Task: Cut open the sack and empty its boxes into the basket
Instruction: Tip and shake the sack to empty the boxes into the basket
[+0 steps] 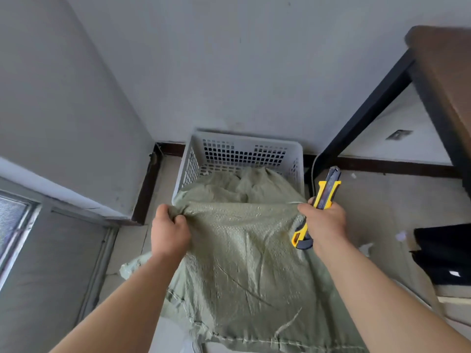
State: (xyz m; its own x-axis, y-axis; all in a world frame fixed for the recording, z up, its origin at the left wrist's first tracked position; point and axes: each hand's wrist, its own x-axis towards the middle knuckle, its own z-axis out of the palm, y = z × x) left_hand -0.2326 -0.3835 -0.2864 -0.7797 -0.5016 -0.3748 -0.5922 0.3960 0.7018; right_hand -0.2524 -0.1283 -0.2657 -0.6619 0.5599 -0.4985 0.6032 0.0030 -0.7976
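Observation:
A green woven sack [244, 250] lies draped from near me up over the front rim of a white perforated plastic basket [244, 151], its far end sagging inside the basket. My left hand [169, 230] is shut on a bunched fold at the sack's left side. My right hand [325, 221] pinches the sack's right side and also holds a yellow and grey utility knife [323, 194], blade end pointing up and away. No boxes are visible; the sack covers most of the basket's inside.
The basket stands in a corner against a grey wall with dark skirting [382, 165]. A brown table with black legs [369, 108] rises at the right. A black object [446, 253] lies on the floor at right. A window [15, 225] is at left.

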